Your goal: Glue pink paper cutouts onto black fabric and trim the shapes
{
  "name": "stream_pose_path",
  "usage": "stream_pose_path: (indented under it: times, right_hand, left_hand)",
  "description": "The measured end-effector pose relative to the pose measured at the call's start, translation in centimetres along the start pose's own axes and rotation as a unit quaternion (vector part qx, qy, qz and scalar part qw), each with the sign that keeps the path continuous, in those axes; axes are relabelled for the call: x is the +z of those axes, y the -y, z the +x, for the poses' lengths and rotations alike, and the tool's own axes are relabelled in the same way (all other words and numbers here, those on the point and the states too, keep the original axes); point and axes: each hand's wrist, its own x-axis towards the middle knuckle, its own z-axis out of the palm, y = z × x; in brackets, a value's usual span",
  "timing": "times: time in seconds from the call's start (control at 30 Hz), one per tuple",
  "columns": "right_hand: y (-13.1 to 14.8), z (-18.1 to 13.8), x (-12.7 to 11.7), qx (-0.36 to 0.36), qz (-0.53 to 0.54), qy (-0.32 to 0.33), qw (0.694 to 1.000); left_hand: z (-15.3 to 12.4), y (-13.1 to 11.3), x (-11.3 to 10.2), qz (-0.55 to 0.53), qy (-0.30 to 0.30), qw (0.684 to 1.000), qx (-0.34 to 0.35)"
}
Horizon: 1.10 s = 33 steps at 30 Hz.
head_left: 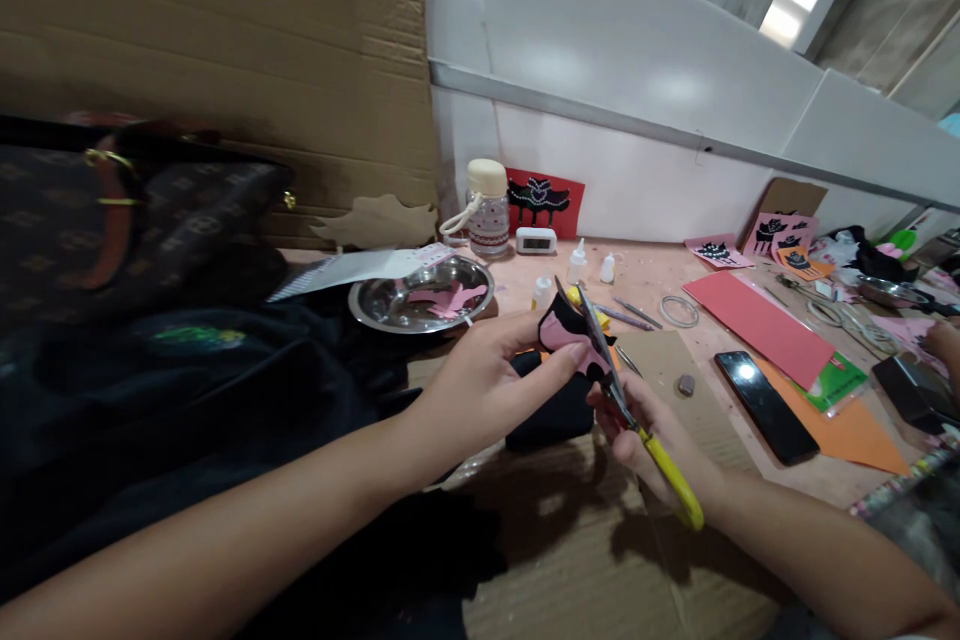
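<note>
Between the thumb and fingers of my left hand point(487, 385) is a small pink and black paper piece point(566, 335) with a curved outline. My right hand point(660, 435) grips scissors point(671, 480) with yellow handles. The scissor blades point up and away from me, and they lie against the right side of the piece. Whether the blades are parted around its edge is hard to make out. Beyond my left hand, a shiny metal bowl point(360, 305) holds pink scraps point(450, 300).
A flask point(487, 210), a small digital clock point(535, 241) and glue bottles point(577, 263) stand toward the wall. To the right lie a phone point(765, 407) and red paper point(757, 325). A patterned bag point(142, 210) is at left. Another person's hand point(941, 345) shows at the right edge.
</note>
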Motion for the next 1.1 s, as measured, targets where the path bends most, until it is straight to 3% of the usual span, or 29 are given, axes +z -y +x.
stream_pose_path:
  times: [0.7,0.93,1.1]
  right_hand:
    - [0.4,0.2,0.1,0.013,0.014,-0.007,1.0]
    - [-0.2,0.1,0.0,0.021,0.009,-0.029,0.999]
    - [-0.5,0.0,-0.1,-0.014,0.006,-0.023,1.0]
  left_hand:
    - [0.3,-0.1,-0.4,0.006,0.003,1.0,0.02]
    - [0.4,-0.3,-0.6,0.001,0.007,1.0,-0.008]
    - [0.2,-0.1,-0.8,0.024,-0.006,0.999,-0.032]
